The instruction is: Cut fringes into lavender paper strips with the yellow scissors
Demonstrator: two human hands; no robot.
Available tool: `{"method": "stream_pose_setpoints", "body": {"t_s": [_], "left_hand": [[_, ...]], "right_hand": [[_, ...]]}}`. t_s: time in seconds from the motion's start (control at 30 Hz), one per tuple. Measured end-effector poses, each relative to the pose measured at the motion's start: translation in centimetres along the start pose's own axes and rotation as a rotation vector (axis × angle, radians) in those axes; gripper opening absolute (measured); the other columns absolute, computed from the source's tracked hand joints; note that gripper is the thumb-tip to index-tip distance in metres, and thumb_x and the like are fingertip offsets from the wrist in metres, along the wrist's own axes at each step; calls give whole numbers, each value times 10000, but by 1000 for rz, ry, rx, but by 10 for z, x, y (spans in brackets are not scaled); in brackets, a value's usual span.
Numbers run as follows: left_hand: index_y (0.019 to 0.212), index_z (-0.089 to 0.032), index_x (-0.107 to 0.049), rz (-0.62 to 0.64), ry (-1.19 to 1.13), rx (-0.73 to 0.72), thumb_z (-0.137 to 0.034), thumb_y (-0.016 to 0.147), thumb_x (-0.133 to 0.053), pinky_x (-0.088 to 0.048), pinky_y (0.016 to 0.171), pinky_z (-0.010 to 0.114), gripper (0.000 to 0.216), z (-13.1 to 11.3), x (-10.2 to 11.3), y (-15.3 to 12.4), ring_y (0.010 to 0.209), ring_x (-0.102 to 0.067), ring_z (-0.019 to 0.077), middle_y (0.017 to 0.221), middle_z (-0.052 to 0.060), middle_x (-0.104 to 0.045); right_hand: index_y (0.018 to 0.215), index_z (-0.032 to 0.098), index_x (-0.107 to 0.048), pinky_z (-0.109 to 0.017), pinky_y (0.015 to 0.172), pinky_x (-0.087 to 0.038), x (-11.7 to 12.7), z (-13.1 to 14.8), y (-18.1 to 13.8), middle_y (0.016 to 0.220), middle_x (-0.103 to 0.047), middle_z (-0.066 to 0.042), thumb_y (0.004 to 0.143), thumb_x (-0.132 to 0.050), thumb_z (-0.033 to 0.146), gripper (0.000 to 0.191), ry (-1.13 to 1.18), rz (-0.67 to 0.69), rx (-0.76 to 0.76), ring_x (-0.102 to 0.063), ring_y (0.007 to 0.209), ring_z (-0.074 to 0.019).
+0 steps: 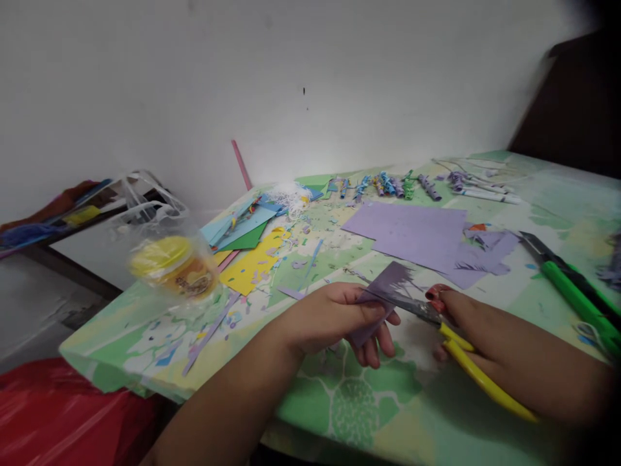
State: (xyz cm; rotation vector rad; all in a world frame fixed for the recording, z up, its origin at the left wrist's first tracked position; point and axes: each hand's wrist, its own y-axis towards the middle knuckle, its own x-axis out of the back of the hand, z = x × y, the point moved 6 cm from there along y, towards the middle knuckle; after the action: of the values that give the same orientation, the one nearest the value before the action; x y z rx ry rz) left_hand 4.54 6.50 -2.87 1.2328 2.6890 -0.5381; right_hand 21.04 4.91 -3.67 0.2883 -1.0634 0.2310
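My left hand pinches a small piece of purple paper with a fringed upper edge, just above the table's front part. My right hand grips yellow-handled scissors, whose blades lie against the purple piece beside my left fingers. A large purple sheet lies flat on the table beyond both hands, with more cut purple scraps to its right.
The green patterned table is strewn with paper bits. Yellow, green and blue sheets lie at left, rolled paper curls at the back. A yellow-lidded jar in a plastic bag sits at the left corner. A green utility knife lies right.
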Motion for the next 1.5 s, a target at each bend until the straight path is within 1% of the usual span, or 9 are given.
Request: {"method": "stream_pose_setpoints", "body": {"t_s": [0.13,0.33,0.5,0.67,0.77,0.9,1.03,1.23,1.5], "left_hand": [[745,-117,-559,9,61,-31,-394,757,-610,-336,358,138,282,-3,-1,-1,358,-475,32,513,-38,-565],[775,-118,-555,109,53,-57,-452,769,-588,-331,367,159,336,-3,-9,-6,363,-466,42,503,-41,-544],[743,-124,-552,109,-3,-61,-408,784,-576,-329,344,138,289,-2,-9,-3,344,-464,37,498,-30,-566],[722,-126,-544,104,-31,-49,-369,775,-571,-315,323,134,250,0,-9,-2,320,-442,39,458,-36,-545],[706,-127,-534,23,7,-77,-345,790,-540,-307,330,129,234,-2,-8,-3,322,-422,31,450,-44,-523],[671,-144,-487,-212,128,-216,-337,816,-482,-308,355,124,242,-13,-1,-5,343,-415,20,472,-59,-501],[655,-160,-445,-361,247,-265,-302,808,-466,-330,386,137,210,-18,1,-7,374,-432,24,511,-62,-509],[562,-144,-476,-336,494,-168,-205,771,-491,-337,413,145,219,-16,-4,-9,416,-432,30,494,-53,-485],[530,-135,-478,-295,525,-179,-179,786,-479,-337,420,137,259,-18,-8,-10,413,-432,26,471,-56,-461]], "right_hand": [[1024,206,-451,-455,806,-480,-8,1,5,1037,-612,-135,779,-484,480,369,49,134,4,-601,913,-289],[1034,226,-453,-444,835,-464,-7,5,2,980,-619,-106,799,-482,467,338,71,149,20,-578,969,-294],[1006,226,-467,-440,778,-502,-6,3,1,951,-647,-112,779,-470,493,350,47,137,18,-560,1043,-336],[1003,224,-488,-444,784,-505,-5,2,1,919,-666,-106,751,-496,483,361,55,113,12,-572,1032,-333],[1016,243,-492,-437,782,-510,-5,1,0,962,-665,-97,734,-514,489,375,83,116,-10,-556,1066,-335],[1051,268,-481,-457,754,-520,-5,-3,-2,1093,-632,-105,719,-510,528,423,93,116,-78,-502,1139,-375],[1097,267,-434,-495,842,-474,-7,-1,-3,1213,-558,-128,729,-513,522,455,81,152,-77,-415,1218,-389],[1137,258,-377,-543,964,-361,-10,2,-3,1210,-523,-128,710,-530,574,553,122,213,-45,-408,1210,-377],[1244,244,-336,-542,932,-395,-10,0,-8,1198,-534,-137,733,-516,580,637,105,207,-11,-491,1118,-368]]}}
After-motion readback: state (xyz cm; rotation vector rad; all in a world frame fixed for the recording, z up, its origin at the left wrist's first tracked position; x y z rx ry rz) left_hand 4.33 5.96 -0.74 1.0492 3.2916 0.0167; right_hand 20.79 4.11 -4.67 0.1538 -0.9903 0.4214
